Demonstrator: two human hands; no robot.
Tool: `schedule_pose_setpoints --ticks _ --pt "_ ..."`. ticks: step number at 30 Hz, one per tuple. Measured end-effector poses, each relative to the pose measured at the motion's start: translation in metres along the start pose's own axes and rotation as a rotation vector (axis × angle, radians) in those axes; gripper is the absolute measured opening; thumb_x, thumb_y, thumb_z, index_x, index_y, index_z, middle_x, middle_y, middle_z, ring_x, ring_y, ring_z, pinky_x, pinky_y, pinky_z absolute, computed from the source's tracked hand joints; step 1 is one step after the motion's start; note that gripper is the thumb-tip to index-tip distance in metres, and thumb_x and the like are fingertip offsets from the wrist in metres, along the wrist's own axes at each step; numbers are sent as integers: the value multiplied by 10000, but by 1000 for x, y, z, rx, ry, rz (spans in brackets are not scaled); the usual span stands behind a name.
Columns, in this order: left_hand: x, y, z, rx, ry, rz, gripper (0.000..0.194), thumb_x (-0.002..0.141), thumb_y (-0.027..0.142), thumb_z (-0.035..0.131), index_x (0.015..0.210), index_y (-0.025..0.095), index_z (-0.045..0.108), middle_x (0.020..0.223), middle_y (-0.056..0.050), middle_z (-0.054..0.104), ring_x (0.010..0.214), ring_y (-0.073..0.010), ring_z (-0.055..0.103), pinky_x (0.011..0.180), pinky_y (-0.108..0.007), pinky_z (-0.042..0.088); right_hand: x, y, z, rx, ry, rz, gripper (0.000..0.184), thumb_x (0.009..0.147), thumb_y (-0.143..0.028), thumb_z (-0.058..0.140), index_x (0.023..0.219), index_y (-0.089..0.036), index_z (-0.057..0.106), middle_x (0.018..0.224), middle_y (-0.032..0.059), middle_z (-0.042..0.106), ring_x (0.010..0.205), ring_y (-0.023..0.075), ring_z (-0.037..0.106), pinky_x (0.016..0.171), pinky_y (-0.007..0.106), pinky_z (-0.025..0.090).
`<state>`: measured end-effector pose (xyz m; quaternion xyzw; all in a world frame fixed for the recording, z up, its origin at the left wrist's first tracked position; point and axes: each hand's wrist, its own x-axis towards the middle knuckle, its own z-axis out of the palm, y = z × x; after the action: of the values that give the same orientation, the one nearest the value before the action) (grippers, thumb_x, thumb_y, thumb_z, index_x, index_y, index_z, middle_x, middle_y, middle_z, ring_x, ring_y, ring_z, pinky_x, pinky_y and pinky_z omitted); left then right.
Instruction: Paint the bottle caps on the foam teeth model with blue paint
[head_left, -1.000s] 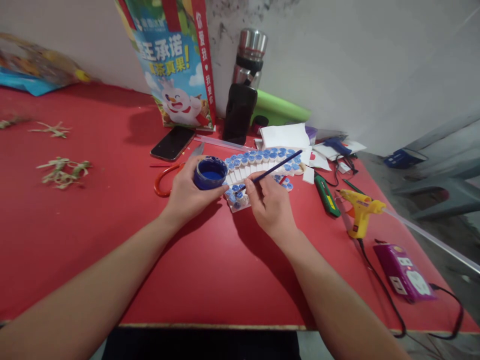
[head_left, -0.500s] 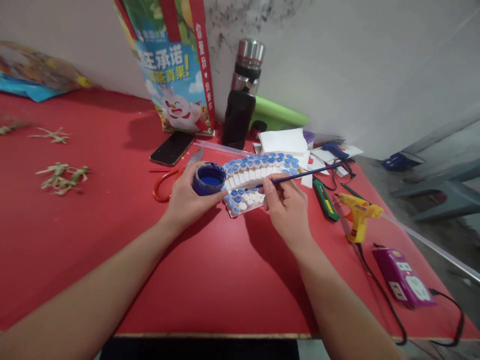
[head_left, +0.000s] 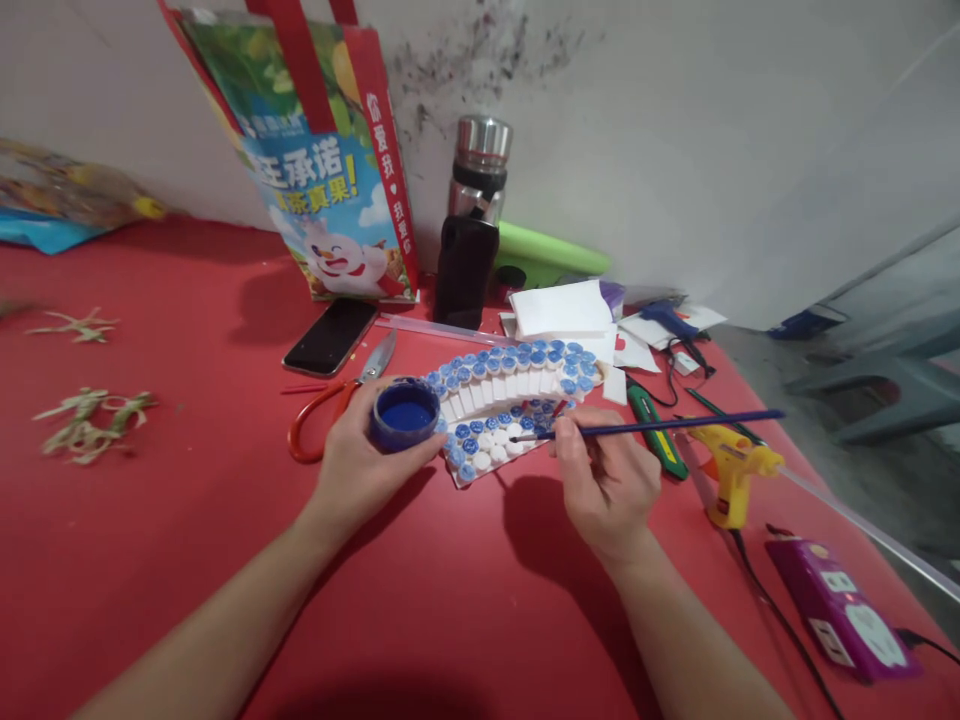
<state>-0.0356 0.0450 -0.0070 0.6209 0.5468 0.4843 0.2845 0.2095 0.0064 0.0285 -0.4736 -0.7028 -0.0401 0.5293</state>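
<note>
My left hand [head_left: 360, 450] is closed around a small jar of blue paint [head_left: 406, 412], its open top facing up. Between the thumb and fingers of my right hand [head_left: 611, 480] is a thin dark-blue paintbrush [head_left: 660, 425]. The brush's dark tip is over the white round pieces at the front of a small craft model [head_left: 499, 385]; whether it touches them I cannot tell. Rows of small discs cover the model, many painted blue and several in front still white. A curved band of white strips runs across its middle.
Orange-handled scissors [head_left: 311, 425] and a phone [head_left: 330, 336] lie left of the model. Behind stand a printed bag [head_left: 322, 190] and a steel bottle [head_left: 480, 160]. To the right are a green utility knife [head_left: 658, 430], a yellow glue gun [head_left: 727, 470] and a purple power strip [head_left: 840, 605].
The brush has moved from near the jar, rightward and toward me, so its tip is now over the white discs. The whole view has shifted slightly; the jar stays in my left hand.
</note>
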Motion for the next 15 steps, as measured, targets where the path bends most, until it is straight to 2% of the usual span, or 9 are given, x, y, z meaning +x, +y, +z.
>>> schedule_pose_setpoints --ticks 4,6,8,11,12,15 --pt "-2 6 1 2 3 23 579 709 439 941 1188 220 698 1207 -97 780 1128 -319 753 1011 -473 624 3 4 -8 -56 -12 -78 140 1014 -136 578 939 -238 640 674 -14 656 524 132 575 507 274 458" --pt "-3 7 2 14 8 17 572 722 433 929 1197 215 697 1203 -91 784 1120 -311 760 1005 -462 629 1 8 -9 -40 26 -65 137 997 -130 602 925 -232 660 691 -12 666 554 132 599 518 266 460" --pt "-4 6 3 33 5 17 570 726 436 923 1200 214 698 1196 -86 787 1108 -308 765 996 -453 633 -3 13 -8 55 86 49 132 998 -156 626 903 -224 687 710 -5 680 567 131 607 534 263 479" --pt "-4 1 4 63 -7 44 584 736 445 916 1227 218 695 1200 -87 788 1105 -313 766 982 -451 635 -7 17 -5 376 166 398 200 1035 -265 633 848 -220 688 614 -41 603 463 99 505 439 221 401" --pt "-4 0 4 64 -3 59 593 741 448 915 1242 221 693 1206 -89 787 1106 -314 766 983 -452 634 -6 17 -4 477 193 495 205 1022 -291 656 834 -219 690 610 -40 606 463 99 514 412 203 367" --pt "-1 -4 3 69 -18 94 572 764 468 902 1243 234 693 1226 -88 783 1111 -316 765 978 -449 632 2 17 -4 641 294 622 211 959 -309 710 777 -204 693 593 -38 614 445 85 515 384 170 314"
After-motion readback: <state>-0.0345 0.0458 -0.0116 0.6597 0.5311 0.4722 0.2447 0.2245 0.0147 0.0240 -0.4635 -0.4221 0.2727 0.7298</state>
